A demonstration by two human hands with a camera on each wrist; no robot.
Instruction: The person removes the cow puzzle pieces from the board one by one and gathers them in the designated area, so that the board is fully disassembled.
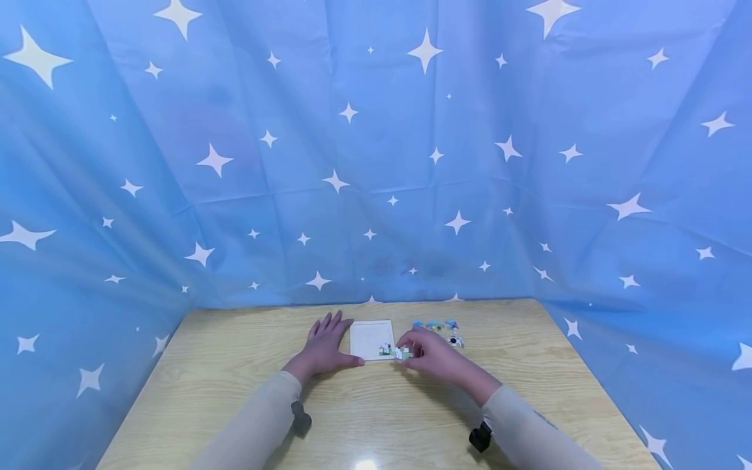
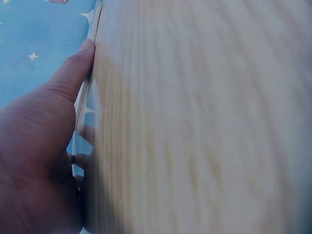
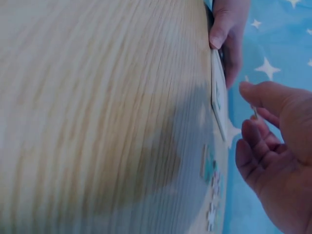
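A small pale puzzle board lies on the table. Some picture pieces sit in its lower right corner. My left hand rests at the board's left side, fingers spread, thumb along the near edge; the left wrist view shows that thumb against the rim. Over the lower right corner, my right hand pinches a puzzle piece between thumb and fingers. From the right wrist, this piece appears as a thin edge, held above the board. Whether it touches the other pieces I cannot tell.
Several loose puzzle pieces lie right of the board, partly hidden behind my right hand. The wooden table runs back to a blue star-patterned curtain, which also hangs along both sides.
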